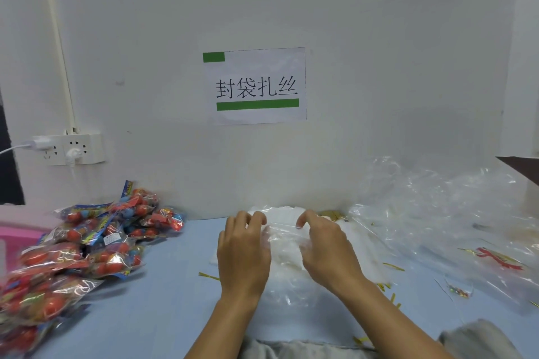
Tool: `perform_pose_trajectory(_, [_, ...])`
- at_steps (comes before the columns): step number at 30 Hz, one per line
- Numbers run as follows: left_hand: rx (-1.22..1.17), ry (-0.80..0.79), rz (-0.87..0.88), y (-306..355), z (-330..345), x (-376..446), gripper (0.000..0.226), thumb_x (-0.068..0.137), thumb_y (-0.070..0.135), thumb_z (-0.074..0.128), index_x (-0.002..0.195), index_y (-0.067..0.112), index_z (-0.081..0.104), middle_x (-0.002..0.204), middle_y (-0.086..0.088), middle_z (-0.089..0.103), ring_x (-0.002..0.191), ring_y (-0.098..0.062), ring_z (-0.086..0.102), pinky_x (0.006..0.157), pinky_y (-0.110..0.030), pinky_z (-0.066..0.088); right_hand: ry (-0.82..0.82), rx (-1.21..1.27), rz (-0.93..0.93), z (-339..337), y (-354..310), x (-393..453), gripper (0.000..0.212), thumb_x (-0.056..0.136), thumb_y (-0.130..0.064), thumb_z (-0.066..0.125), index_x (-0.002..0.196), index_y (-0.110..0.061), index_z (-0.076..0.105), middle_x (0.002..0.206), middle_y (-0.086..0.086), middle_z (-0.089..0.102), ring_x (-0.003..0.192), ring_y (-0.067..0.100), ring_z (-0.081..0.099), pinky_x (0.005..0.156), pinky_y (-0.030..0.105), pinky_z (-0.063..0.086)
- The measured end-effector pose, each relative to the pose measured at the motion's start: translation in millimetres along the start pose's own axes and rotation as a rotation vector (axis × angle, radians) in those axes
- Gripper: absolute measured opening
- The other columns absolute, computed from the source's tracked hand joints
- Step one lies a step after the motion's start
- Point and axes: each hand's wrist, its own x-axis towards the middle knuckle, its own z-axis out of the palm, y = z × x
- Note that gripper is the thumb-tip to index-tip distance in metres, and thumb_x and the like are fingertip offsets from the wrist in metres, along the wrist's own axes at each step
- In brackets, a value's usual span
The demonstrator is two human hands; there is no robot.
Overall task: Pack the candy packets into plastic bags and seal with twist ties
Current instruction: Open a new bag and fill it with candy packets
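The clear plastic bag (pixel 284 245) lies on the blue table (pixel 163 285) right in front of you, at twelve o'clock. Your left hand (pixel 243 253) and right hand (pixel 326 248) each pinch its top edge with curled fingertips. The candy packets (pixel 78 248) are heaped at nine o'clock. Loose bags (pixel 437 213) pile at two o'clock, with yellow twist ties (pixel 392 267) scattered just beside your right wrist.

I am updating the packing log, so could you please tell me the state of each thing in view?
Left hand: fingertips pinch the bag's mouth.
Right hand: fingertips pinch the same mouth.
Clear plastic bag: unsealed, apparently empty.
Red and blue candy packets: heaped loose, unpacked.
Yellow twist ties: scattered, unused.
White wall socket: two plugs in.
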Motion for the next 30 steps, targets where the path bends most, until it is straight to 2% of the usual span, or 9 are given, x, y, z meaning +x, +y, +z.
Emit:
perform_pose_trajectory(5, [-0.129,-0.053,-0.064,-4.1,3.7,0.6,0.032,0.088,0.015,0.073,0.117,0.02,0.06,0.104,0.003,0.056,0.098,-0.02,0.057,0.069,-0.03,0.051,-0.038,-0.027,0.016,-0.8,1.8,-1.3,0.032,0.08,-0.052,0.058,0.108,-0.04,0.05,0.094,-0.016,0.045,0.095,0.012,0.051,0.069,0.03,0.036])
perform_pose_trajectory(9, [-0.195,-0.139,-0.042,-2.5,4.5,-0.9,0.05,0.084,0.026,0.076,0.127,0.027,0.051,0.113,0.009,0.049,0.107,-0.016,0.051,0.086,-0.033,0.051,0.096,0.17,0.132,-2.5,-1.2,1.9,0.015,0.08,-0.027,0.059,0.092,-0.034,0.055,0.074,-0.011,0.059,0.073,0.014,0.058,0.061,0.032,0.045])
perform_pose_trajectory(12, [-0.147,-0.185,-0.137,-3.5,6.6,-1.0,0.061,0.084,0.036,0.073,0.136,0.025,0.042,0.122,0.006,0.047,0.116,-0.016,0.044,0.09,-0.033,0.048,0.262,0.396,0.325,-6.7,8.2,5.6,0.016,0.082,-0.009,0.055,0.088,-0.024,0.057,0.076,-0.001,0.063,0.073,0.025,0.063,0.07,0.041,0.055])
perform_pose_trajectory(16, [-0.193,-0.165,-0.396,-13.1,5.9,0.1,0.022,0.093,0.02,0.061,0.113,0.018,0.055,0.089,0.0,0.063,0.079,-0.015,0.058,0.071,-0.034,0.05,0.38,0.517,0.46,-14.0,22.9,9.3,0.021,0.086,-0.001,0.05,0.088,-0.021,0.054,0.081,0.007,0.066,0.075,0.036,0.067,0.073,0.048,0.057])
perform_pose_trajectory(18, [-0.305,-0.186,-0.452,-14.8,7.5,-1.0,0.016,0.093,0.012,0.059,0.108,0.016,0.055,0.073,-0.002,0.061,0.07,-0.015,0.059,0.066,-0.036,0.052,0.357,0.498,0.474,-13.3,26.4,9.4,0.021,0.086,-0.001,0.051,0.09,-0.021,0.054,0.082,0.007,0.066,0.074,0.033,0.066,0.071,0.043,0.056])
perform_pose_trajectory(21, [-0.502,-0.315,-0.486,-10.8,8.5,-3.0,0.027,0.089,0.011,0.058,0.11,0.024,0.046,0.078,-0.01,0.063,0.067,-0.031,0.067,0.058,-0.044,0.057,0.2,0.512,0.424,-8.6,25.9,8.2,0.026,0.085,-0.01,0.061,0.107,-0.022,0.057,0.091,-0.001,0.066,0.078,0.016,0.063,0.063,0.025,0.048])
perform_pose_trajectory(24, [-0.525,-0.414,-0.463,-10.1,12.6,-5.3,0.035,0.088,0.023,0.063,0.112,0.031,0.039,0.085,-0.006,0.067,0.073,-0.027,0.07,0.062,-0.042,0.06,-0.012,0.517,0.238,-6.1,19.9,4.6,0.059,0.087,-0.018,0.067,0.139,-0.034,0.045,0.124,-0.018,0.055,0.111,0.004,0.057,0.078,0.005,0.039])
perform_pose_trajectory(27, [-0.636,-0.365,-0.539,-13.4,16.2,-4.4,0.02,0.095,0.014,0.055,0.105,0.025,0.042,0.09,-0.007,0.067,0.069,-0.018,0.07,0.058,-0.037,0.061,-0.166,0.424,0.13,-3.9,16.8,1.3,0.087,0.092,-0.029,0.064,0.158,-0.038,0.009,0.159,-0.016,0.02,0.148,0.006,0.021,0.115,0.027,0.025])
perform_pose_trajectory(30, [-0.776,-0.322,-0.677,-19.0,19.7,-1.7,0.026,0.098,0.012,0.054,0.119,0.02,0.042,0.105,-0.007,0.067,0.077,-0.008,0.072,0.072,-0.031,0.061,-0.049,0.326,0.123,-2.8,15.1,-1.4,0.089,0.091,-0.031,0.068,0.156,-0.038,0.007,0.158,-0.006,0.015,0.146,0.02,0.027,0.117,0.049,0.03])
